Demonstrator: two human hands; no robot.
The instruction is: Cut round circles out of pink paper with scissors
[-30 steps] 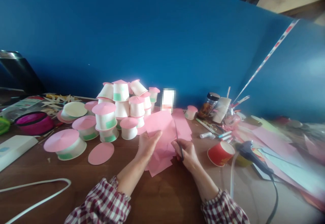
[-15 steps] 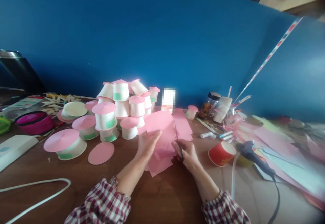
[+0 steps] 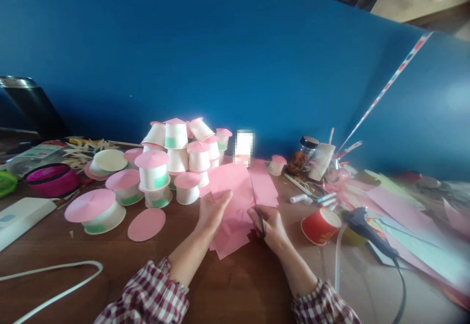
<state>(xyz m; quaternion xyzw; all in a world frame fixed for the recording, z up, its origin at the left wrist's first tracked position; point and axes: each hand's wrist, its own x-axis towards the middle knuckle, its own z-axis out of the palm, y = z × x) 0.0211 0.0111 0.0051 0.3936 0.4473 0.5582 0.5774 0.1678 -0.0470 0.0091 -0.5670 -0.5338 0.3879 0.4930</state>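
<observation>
My left hand grips the left edge of a sheet of pink paper, thumb on top and the other fingers hidden underneath. In my right hand is a pair of scissors, its dark handle round my fingers and its blades at the right edge of the sheet. More pink paper lies under and to the right of the blades. Below my hands, loose pink pieces overlap on the table. Left of my left hand lies a flat pink paper disc.
White paper cups with pink cone tops stand stacked at the left. A red paper cup, a corded glue gun, markers and a lidded jar are on the right. A white cable curves across the left front.
Both hands keep nearly the same place, with the scissors still at the sheet's right edge. The view has tilted slightly, so the surroundings sit a little lower.
</observation>
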